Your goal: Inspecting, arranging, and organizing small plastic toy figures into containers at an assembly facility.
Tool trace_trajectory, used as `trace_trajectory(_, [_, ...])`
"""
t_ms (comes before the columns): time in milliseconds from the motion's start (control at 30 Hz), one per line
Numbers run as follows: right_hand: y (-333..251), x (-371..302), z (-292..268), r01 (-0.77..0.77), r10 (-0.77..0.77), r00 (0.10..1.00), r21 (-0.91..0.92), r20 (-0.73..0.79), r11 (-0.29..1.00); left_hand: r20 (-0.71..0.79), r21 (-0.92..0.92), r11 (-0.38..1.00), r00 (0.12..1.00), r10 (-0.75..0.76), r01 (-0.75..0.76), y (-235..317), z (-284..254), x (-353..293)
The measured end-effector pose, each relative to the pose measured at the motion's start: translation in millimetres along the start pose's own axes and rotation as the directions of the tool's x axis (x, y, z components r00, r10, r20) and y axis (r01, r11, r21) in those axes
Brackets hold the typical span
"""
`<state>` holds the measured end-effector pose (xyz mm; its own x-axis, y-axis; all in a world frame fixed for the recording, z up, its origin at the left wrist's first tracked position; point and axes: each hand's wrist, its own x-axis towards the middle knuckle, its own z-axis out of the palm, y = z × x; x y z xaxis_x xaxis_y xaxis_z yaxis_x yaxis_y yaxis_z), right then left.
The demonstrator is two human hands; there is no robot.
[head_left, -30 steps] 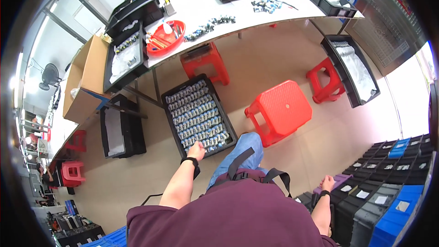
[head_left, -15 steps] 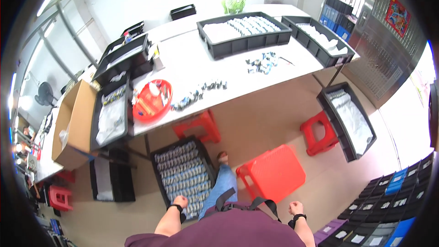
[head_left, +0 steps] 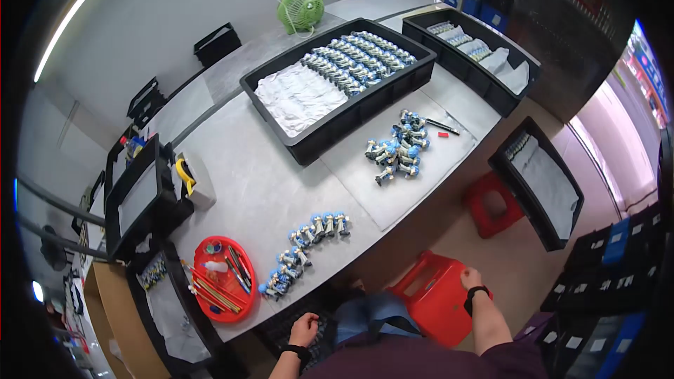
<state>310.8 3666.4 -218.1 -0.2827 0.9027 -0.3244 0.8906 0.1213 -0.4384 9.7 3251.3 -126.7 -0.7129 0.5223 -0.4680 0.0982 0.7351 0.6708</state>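
My left hand hangs low in front of my body, its fingers curled closed with nothing showing in them. Just past it is the table's front edge, with a bent row of small blue-and-white figurines lying near that edge. My right hand is closed too, over the right edge of a red plastic stool; I cannot tell whether it touches the stool. A dark band circles each wrist. More figurines lie in a loose pile further right on the table.
A large black tray on the table holds figurine rows and white cloth. A narrower black tray stands beside it. At left are a round red tray of tools and a cardboard box. A green fan stands behind.
My view has moved closer to the table and turned. My right hand has risen from beside the stool to over its right edge. My left hand has moved nearer the table.
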Motion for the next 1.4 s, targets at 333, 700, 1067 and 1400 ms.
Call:
trace_trajectory(333, [-27.6,37.7,15.8,-0.088,0.134,0.966,-0.205,0.222,0.975,0.085,-0.025,0.943,0.940,0.331,-0.331,153.4,-39.7,42.6])
trace_trajectory(700, [57.3,130.2,115.8,0.475,0.228,0.412,-0.422,0.882,0.772,0.023,0.112,0.953,0.959,0.282,-0.283,250.9,19.1,129.0])
trace_trajectory(1067, [-13.5,227.8,115.6,0.434,0.035,0.526,-0.303,0.850,0.848,-0.043,0.132,0.953,0.959,0.281,-0.274,299.9,91.4,201.4])
trace_trajectory(1400, [-69.5,276.1,135.4,0.649,-0.060,0.260,-0.128,0.964,0.749,-0.256,0.113,0.933,0.898,0.358,-0.340,284.5,108.5,206.5])
